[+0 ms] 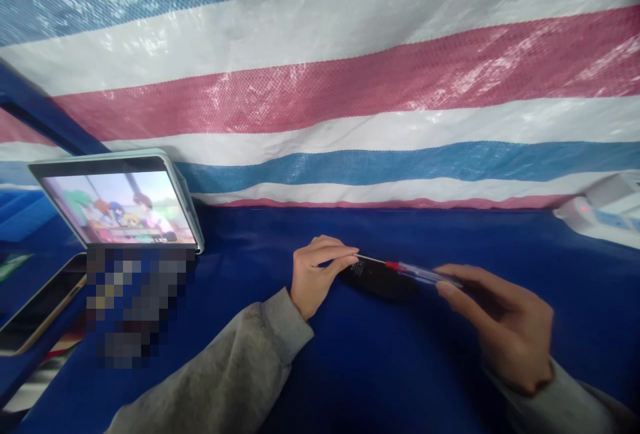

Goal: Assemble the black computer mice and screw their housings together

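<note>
Your left hand (320,274) reaches in from seven o'clock, palm down, thumb and fingers together at the screwdriver's tip; what they pinch, I can't tell. Your right hand (510,327) angles in from four, fingers clamped on the clear handle. The screwdriver (413,273) slants above the black object (375,282), long axis nearly nine-to-three, tip just past nine.

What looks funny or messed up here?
I see nothing spilled or broken. The one odd bit is a patch of big squares below the tablet, hiding what's there. The right hand holds the screwdriver, its tip at the left hand.
</note>
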Demonstrator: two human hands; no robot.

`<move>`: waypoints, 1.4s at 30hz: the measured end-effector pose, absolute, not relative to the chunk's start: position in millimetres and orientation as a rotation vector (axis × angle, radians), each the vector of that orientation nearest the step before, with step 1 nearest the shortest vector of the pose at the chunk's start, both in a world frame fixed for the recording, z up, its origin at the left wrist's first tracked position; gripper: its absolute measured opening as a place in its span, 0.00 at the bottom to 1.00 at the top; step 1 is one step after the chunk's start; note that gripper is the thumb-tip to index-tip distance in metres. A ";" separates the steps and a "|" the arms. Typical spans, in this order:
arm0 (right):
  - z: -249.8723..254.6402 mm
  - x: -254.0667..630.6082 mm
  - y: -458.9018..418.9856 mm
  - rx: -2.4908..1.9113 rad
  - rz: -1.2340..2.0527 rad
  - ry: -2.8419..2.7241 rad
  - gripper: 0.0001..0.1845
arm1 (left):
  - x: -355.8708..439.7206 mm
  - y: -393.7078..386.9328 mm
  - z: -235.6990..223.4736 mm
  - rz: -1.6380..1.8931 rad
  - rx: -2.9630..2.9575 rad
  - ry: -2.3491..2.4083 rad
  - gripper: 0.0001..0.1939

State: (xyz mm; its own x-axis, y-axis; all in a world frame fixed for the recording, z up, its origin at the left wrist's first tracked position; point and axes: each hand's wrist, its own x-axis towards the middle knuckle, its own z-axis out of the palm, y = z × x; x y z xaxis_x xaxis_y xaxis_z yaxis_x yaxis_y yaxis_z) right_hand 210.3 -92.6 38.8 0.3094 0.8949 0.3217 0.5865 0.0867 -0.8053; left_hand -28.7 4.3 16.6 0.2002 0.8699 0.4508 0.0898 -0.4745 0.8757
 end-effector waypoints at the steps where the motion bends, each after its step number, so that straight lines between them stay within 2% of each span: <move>1: 38.9 210.1 -92.6 -1.606 0.395 -1.379 0.14 | -28.7 4.3 16.8 1.345 1.747 0.900 0.04; 6: 38.5 210.5 -92.3 -1.579 0.417 -1.369 0.14 | -28.4 5.0 17.1 1.361 1.808 0.863 0.03; 17: 38.5 203.0 -89.6 -1.279 0.700 -1.067 0.13 | -25.3 2.7 15.1 1.414 2.081 0.727 0.02; 25: 31.8 201.7 -90.0 -1.248 0.742 -1.022 0.14 | -25.6 -0.1 16.6 1.411 2.186 0.705 0.05; 29: 36.6 200.1 -84.6 -1.228 0.603 -0.940 0.12 | -25.5 -1.7 18.7 1.333 2.236 0.757 0.16; 33: 64.2 200.9 -69.0 -1.204 0.313 -0.907 0.10 | -24.1 -1.7 18.0 1.058 2.472 0.625 0.20; 36: 102.0 200.9 -57.5 -1.316 0.130 -1.199 0.09 | -23.2 -2.5 15.5 0.893 2.656 0.523 0.21; 42: 154.1 197.0 -49.8 -1.476 -0.048 -1.886 0.17 | -23.3 -12.2 15.3 0.868 2.759 0.618 0.21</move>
State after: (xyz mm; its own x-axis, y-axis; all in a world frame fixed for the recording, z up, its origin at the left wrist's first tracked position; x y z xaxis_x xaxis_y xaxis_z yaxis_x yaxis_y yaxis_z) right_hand 197.0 -49.8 154.1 -0.0758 0.8278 0.5559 0.8548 0.3410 -0.3913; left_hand -23.3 -12.2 15.3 0.7425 0.4401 0.5050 0.3329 -0.8966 0.2919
